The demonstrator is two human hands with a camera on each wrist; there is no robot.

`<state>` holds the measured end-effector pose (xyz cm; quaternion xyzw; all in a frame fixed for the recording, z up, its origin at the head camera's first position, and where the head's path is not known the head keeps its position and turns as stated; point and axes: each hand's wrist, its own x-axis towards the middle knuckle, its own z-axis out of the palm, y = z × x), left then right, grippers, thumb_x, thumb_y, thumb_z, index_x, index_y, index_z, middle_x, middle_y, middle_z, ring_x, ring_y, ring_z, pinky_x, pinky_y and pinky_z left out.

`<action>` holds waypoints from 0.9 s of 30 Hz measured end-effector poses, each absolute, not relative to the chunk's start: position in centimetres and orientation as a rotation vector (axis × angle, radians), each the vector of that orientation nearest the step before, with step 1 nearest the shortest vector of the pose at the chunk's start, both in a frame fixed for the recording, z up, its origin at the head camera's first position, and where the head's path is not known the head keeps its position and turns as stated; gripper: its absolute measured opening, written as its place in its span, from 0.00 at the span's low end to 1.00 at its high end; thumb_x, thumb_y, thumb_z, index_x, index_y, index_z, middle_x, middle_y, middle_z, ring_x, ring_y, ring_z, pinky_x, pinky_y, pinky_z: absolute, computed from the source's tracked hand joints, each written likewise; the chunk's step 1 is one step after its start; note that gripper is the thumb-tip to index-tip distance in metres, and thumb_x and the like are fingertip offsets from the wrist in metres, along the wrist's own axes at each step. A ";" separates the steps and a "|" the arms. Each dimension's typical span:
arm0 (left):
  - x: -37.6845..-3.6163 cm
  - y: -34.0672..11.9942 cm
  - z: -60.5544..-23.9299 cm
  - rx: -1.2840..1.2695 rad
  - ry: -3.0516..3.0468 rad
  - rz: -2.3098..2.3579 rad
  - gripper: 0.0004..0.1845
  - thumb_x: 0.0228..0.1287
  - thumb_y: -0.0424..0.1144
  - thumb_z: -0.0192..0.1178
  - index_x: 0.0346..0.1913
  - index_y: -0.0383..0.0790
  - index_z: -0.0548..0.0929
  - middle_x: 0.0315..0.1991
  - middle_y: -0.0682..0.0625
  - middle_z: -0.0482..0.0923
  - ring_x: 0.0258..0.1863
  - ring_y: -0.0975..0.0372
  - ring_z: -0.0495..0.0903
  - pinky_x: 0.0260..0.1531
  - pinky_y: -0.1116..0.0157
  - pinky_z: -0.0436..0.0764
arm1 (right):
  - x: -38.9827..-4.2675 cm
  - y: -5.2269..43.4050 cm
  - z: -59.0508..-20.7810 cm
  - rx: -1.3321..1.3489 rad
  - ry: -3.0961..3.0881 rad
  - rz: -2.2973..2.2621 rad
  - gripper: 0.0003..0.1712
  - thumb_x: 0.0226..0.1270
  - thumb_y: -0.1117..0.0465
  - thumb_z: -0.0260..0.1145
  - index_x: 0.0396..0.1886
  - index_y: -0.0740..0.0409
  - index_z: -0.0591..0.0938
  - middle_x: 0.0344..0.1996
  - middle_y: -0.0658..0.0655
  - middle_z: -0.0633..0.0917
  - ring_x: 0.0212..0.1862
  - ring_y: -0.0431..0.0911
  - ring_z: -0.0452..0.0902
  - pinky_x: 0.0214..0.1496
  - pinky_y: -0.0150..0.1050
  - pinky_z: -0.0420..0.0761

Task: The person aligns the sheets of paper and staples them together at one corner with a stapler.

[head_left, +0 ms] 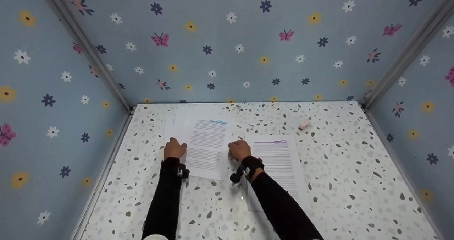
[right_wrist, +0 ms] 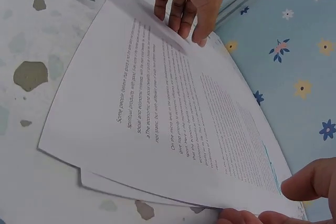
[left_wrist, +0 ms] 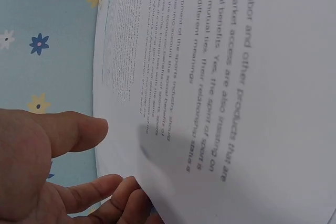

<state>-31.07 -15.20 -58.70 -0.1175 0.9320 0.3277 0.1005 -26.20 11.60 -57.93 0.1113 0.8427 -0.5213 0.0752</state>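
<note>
Looking down through the head camera, I see both hands working the small stack of white printed paper sheets (head_left: 205, 147) that lies on the speckled terrazzo-patterned tabletop (head_left: 337, 169), towards the left of centre and well short of the flowered blue back wall (head_left: 248, 48). My left hand (head_left: 174, 148) is at the stack's left edge; the left wrist view shows its thumb (left_wrist: 79, 132) above the sheet and the fingers curled underneath, so I read it as pinching that edge. My right hand (head_left: 239, 150) is at the right edge, and in the right wrist view a thumb and fingertips (right_wrist: 310, 182) close in on the sheet's border, though whether they truly clamp it I cannot tell. The top sheet bows upward between the hands, and a second sheet's corner peeks out below it. I judge this paper to be very light, limp and easily creased, and slick enough for the sheets to slide over one another; taking it at opposite long edges with thumb above and fingers below seems the sound way. A second white printed page with a purple heading (head_left: 278, 162) lies just beside the right hand, partly under its sleeve, and a small white eraser-like block (head_left: 304, 125) sits farther back, well apart.
</note>
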 end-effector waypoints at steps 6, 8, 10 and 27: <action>-30.5 -15.5 -58.7 -0.328 2.748 1.037 0.25 0.72 0.40 0.51 0.60 0.19 0.71 0.57 0.25 0.74 0.58 0.36 0.75 0.58 0.45 0.73 | -26.2 11.7 -58.5 0.341 2.371 -1.709 0.17 0.71 0.60 0.57 0.23 0.64 0.78 0.18 0.55 0.78 0.20 0.45 0.72 0.23 0.36 0.70; -30.2 -15.4 -58.4 -0.327 2.764 1.079 0.21 0.72 0.38 0.53 0.56 0.21 0.74 0.55 0.27 0.76 0.55 0.38 0.77 0.55 0.45 0.74 | -26.3 11.7 -58.7 0.334 2.369 -1.695 0.16 0.71 0.60 0.57 0.23 0.63 0.76 0.16 0.53 0.74 0.19 0.43 0.69 0.23 0.36 0.69; -30.1 -15.2 -58.1 -0.336 2.789 1.112 0.17 0.71 0.37 0.55 0.51 0.23 0.78 0.51 0.29 0.79 0.51 0.39 0.79 0.52 0.46 0.76 | -26.5 11.6 -58.8 0.333 2.396 -1.666 0.15 0.70 0.60 0.59 0.25 0.65 0.77 0.16 0.51 0.72 0.18 0.42 0.67 0.23 0.36 0.68; -30.2 -14.9 -58.3 -0.373 2.741 1.246 0.15 0.67 0.38 0.63 0.46 0.25 0.82 0.45 0.32 0.83 0.47 0.41 0.80 0.51 0.48 0.76 | -26.9 11.4 -59.3 0.254 2.557 -1.557 0.28 0.64 0.65 0.64 0.10 0.49 0.60 0.10 0.46 0.60 0.14 0.40 0.58 0.19 0.34 0.60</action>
